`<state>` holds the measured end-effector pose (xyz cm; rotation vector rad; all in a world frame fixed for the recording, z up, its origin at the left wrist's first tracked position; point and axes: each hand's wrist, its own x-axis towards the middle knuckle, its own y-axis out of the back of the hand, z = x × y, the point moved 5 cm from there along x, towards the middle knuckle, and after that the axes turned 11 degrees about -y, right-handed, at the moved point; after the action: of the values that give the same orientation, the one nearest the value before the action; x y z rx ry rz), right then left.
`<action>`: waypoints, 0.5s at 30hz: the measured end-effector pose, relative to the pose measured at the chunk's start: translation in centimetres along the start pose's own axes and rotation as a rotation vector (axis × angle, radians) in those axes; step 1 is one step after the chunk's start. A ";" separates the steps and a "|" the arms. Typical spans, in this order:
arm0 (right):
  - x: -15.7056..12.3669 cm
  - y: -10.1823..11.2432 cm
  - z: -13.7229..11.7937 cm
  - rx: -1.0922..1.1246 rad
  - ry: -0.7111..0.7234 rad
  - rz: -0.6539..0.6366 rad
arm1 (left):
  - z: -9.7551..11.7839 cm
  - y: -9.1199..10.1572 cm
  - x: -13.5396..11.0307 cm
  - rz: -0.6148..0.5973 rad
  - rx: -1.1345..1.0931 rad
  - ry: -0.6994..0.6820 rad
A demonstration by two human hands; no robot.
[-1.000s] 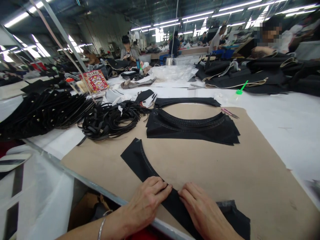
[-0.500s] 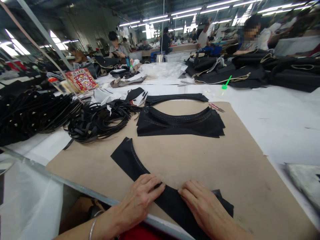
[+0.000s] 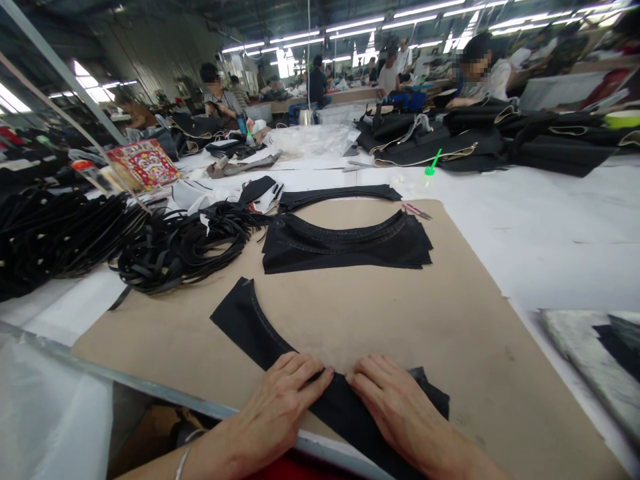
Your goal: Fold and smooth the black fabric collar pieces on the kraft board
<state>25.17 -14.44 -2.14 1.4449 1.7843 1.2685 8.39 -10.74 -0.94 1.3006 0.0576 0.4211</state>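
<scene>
1. Pressing flat on a curved black fabric piece (image 3: 250, 327), both bare hands lay at the near edge of the table (image 3: 550, 220).
2. The left hand (image 3: 280, 410) rested palm down, its grip spread flat and closed on nothing, fingertips on the fabric's inner curve.
3. The right hand (image 3: 400, 410) lay just beside it, likewise flat and unclenched, covering the fabric's right portion; the fingertips of the two hands nearly met.
4. The fabric piece lay on a brown paper sheet (image 3: 450, 313), arcing from upper left toward the hands.
5. A stack of similar curved black pieces (image 3: 345, 243) sat farther back on the sheet.
6. A tangle of black straps (image 3: 180, 247) lay to the left of that stack.
7. Other people worked at tables well behind.
</scene>
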 end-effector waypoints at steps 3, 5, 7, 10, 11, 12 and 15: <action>-0.1 -0.2 -0.1 -0.003 -0.010 0.001 | 0.3 0.1 0.5 0.067 -0.072 0.064; 0.0 -0.4 -0.2 -0.012 -0.012 0.004 | 0.9 -0.3 0.9 0.113 -0.084 0.056; 0.1 -0.5 -0.4 -0.023 -0.013 0.008 | 1.5 -0.9 1.1 0.128 -0.076 0.043; 0.1 -0.3 -0.4 -0.027 -0.019 0.012 | 2.0 -1.8 1.1 0.121 -0.044 0.032; 0.1 -0.2 -0.3 -0.024 -0.022 0.006 | 2.0 -1.9 1.0 0.114 -0.036 0.022; 0.0 -0.1 -0.1 -0.021 -0.028 -0.003 | 2.0 -2.0 1.0 0.105 -0.032 0.010; -0.2 0.4 0.6 -0.010 -0.036 -0.038 | 1.9 -1.9 0.9 0.069 -0.042 -0.002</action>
<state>25.89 -14.41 -2.01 1.4132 1.7709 1.2241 10.26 -12.53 -2.03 1.2645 0.0017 0.4777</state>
